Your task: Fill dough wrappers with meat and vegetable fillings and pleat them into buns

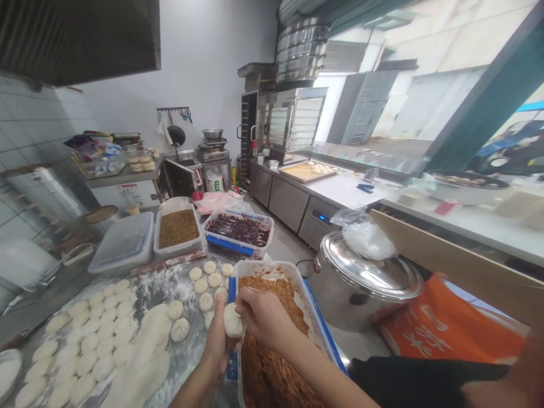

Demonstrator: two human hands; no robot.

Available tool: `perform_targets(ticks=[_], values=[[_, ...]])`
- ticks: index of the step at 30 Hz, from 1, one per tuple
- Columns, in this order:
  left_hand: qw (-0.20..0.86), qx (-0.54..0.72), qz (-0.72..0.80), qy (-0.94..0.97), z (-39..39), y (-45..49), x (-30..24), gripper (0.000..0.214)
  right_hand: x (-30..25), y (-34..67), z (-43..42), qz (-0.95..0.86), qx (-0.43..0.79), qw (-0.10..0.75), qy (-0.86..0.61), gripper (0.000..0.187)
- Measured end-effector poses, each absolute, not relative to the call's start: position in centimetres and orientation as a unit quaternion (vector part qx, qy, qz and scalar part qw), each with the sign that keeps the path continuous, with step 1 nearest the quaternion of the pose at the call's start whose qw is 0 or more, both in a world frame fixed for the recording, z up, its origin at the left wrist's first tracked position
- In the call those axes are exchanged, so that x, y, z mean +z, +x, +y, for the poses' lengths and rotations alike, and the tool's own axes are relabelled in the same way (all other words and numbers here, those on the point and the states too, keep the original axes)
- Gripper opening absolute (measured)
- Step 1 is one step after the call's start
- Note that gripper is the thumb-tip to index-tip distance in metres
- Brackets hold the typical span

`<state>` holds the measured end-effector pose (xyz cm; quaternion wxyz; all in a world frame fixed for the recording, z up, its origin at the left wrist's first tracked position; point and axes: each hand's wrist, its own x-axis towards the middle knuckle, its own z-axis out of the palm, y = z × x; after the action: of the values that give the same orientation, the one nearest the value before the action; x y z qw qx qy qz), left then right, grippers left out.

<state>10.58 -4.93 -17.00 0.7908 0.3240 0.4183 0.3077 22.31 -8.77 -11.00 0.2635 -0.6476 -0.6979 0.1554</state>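
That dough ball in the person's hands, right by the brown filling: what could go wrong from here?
The dough ball, pinched between the left hand and right hand, could slip into the brown filling right beside it. The floured worktop is crowded with shaped buns, so an arm could squash some.

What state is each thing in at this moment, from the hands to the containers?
Left hand: cupping the dough bun
Right hand: pinching the dough bun
Dough bun: raw, gripped between both hands
Brown filling tub: open, filled
Dark paste tub: open
Stockpot: lidded, plastic bag on top
Dough rounds: raw, in rows on flour
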Motion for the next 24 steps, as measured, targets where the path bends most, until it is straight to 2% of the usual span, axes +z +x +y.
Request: perform_targets(ticks=[9, 19, 24], values=[[0.772, 0.332, 0.417, 0.346, -4.8, 10.0, -17.2, 0.055, -11.3, 21.6, -8.6, -0.7, 0.182, 0.257, -0.642, 0.012], [0.798, 0.227, 0.456, 0.322, -4.2, 9.5, -16.7, 0.063, -9.9, 23.4, -9.0, -0.723, 0.176, 0.271, -0.611, 0.017], [0.806, 0.209, 0.434, 0.343, -4.4, 10.0, -15.6, 0.061, -10.2, 23.0, -8.9, -0.755, 0.163, 0.232, -0.591, 0.012]])
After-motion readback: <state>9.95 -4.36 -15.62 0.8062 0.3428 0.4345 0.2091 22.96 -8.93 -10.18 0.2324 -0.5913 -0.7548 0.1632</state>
